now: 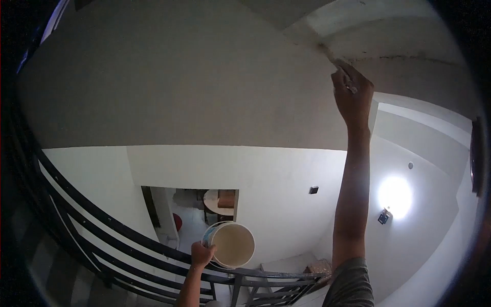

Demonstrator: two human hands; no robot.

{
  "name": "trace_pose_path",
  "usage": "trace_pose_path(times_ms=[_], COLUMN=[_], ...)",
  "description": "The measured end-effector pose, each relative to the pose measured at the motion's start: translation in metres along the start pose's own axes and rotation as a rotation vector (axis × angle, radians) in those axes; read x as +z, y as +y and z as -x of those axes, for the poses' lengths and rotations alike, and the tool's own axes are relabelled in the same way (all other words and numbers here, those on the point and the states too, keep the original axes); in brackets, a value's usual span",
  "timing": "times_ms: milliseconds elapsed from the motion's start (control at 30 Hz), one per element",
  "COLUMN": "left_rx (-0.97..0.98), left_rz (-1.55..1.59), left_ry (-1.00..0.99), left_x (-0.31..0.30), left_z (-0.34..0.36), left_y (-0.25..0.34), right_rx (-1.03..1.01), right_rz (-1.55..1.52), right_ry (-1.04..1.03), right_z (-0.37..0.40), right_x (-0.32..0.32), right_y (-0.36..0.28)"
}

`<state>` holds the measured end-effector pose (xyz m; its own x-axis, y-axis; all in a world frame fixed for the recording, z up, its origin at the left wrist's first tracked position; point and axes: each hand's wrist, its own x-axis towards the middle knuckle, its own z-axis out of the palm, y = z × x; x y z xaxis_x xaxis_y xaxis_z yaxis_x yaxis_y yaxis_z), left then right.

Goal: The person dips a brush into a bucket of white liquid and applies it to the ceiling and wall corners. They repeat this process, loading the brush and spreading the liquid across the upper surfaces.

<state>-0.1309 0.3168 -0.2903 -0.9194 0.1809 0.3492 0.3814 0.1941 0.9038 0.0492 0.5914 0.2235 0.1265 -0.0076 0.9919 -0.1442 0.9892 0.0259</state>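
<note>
My right hand [353,89] is raised high and closed around the handle of a paintbrush [329,55]. The brush's dark tip meets the grey upper wall [194,77] near the corner where it turns into a lighter curved surface. Lower down, my left hand [203,254] grips the rim of a white bucket [234,245], fingers partly hidden behind it. The bucket is tipped toward me and has pale liquid inside. It overlaps the top of the black railing in this view.
A black metal railing [138,238] curves from the left side across the bottom. Beyond it drops a white-walled space with a doorway [189,212], a round table [217,202] and stairs. A bright lamp [395,197] shines on the right wall, and a small dark switch plate [313,190] sits near the middle.
</note>
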Motion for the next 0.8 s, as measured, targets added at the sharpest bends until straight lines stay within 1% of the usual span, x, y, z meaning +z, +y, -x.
trace_pose_path(times_ms=[67,100,167,200,267,300,367,400,433,467,500,533,600,633,700,733,800], left_rx=[0.013,0.007,-0.039,-0.055,0.019,-0.021,0.013,0.035,0.036,0.034,0.031,0.029,0.027,0.029,-0.002,-0.001,0.078], left_rz=[0.007,0.005,0.000,-0.004,-0.011,-0.075,-0.076,-0.079,-0.078,-0.012,0.054,0.055,-0.020,-0.021,0.019,0.018,-0.027], left_ry=[0.025,0.021,0.013,0.013,0.033,0.018,0.029,0.036,0.032,0.047,0.063,0.058,0.014,0.011,0.030,0.027,0.063], left_x=[0.000,0.004,-0.002,-0.003,0.000,0.000,-0.004,-0.005,-0.002,0.001,0.002,0.001,-0.002,-0.001,-0.001,0.000,0.004], left_z=[-0.001,-0.005,0.002,0.013,0.001,-0.002,0.002,0.005,0.005,0.003,0.003,0.004,0.004,0.004,0.005,0.004,-0.001], left_y=[0.000,-0.008,0.006,0.002,0.001,-0.004,0.010,0.014,0.009,0.000,0.001,0.002,0.006,0.007,0.008,0.002,-0.009], right_rx=[-0.204,-0.190,-0.239,-0.230,-0.236,-0.238,-0.170,-0.175,-0.116,-0.058,-0.223,-0.222,-0.245,-0.243,-0.204,-0.202,-0.178], right_rz=[-0.124,-0.125,-0.257,-0.264,-0.305,-0.303,-0.159,-0.155,-0.090,-0.025,-0.008,-0.003,-0.238,-0.234,-0.188,-0.186,-0.037], right_ry=[0.018,0.005,-0.145,-0.157,-0.100,-0.093,-0.047,-0.045,-0.063,-0.083,0.029,0.026,-0.097,-0.095,-0.190,-0.190,-0.045], right_z=[0.006,0.007,0.010,0.016,0.011,0.012,0.008,0.004,0.001,-0.001,-0.003,-0.004,-0.004,-0.004,-0.003,-0.003,-0.007], right_x=[0.010,0.016,0.028,0.031,0.036,0.033,0.020,0.015,0.009,0.006,0.011,0.012,0.014,0.012,0.007,0.006,0.007], right_y=[-0.020,-0.034,-0.057,-0.057,-0.056,-0.051,-0.037,-0.035,-0.034,-0.033,-0.033,-0.033,-0.042,-0.048,-0.057,-0.052,-0.039])
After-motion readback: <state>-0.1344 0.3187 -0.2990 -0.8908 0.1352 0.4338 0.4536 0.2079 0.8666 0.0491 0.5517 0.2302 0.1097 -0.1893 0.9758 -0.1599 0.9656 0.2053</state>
